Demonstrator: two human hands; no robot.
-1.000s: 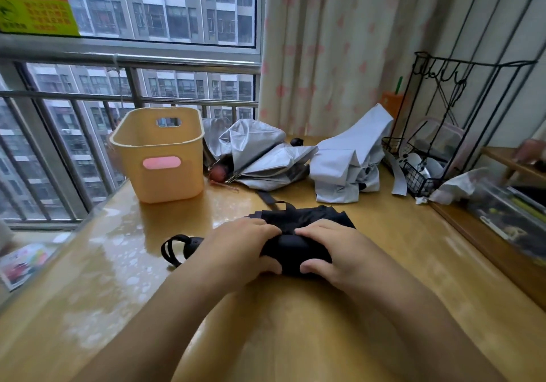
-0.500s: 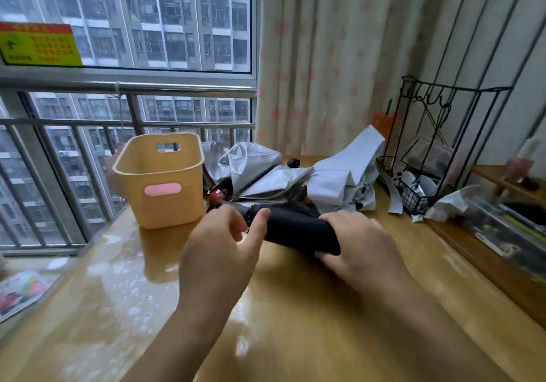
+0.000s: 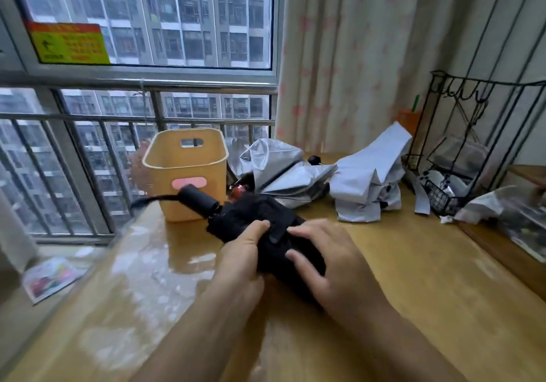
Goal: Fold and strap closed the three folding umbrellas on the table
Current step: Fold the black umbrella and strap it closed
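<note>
- The yellow basket [image 3: 184,174] stands at the table's [image 3: 413,263] far left corner. Its inside is hidden from this angle.
- The black wire rack [image 3: 443,133] stands at the far right corner, with pale things in its low mesh tray that are too blurred to name.
- A clear plastic box [image 3: 526,225] sits at the right edge, its contents unclear.
- The basket carries a blank pink patch [image 3: 189,182]. A yellow-and-red sticker [image 3: 68,44] on the window has writing too blurred to read.
- The black umbrella [image 3: 257,219] is near the table's middle, rolled up, with its handle [image 3: 198,197] pointing at the basket.
- The left hand [image 3: 242,257] curls round the roll, thumb on top beside the strap tab [image 3: 277,231]. The right hand [image 3: 328,260] grips it from the other side, fingers lying over the fabric next to the tab.
- The silver umbrella [image 3: 280,169] and the pale grey umbrella [image 3: 369,180] lie loose and unfolded along the far edge.
- Half a second ago the left hand was open near the handle end and only the right held the roll; now both clasp it, and the handle has swung up toward the basket.
</note>
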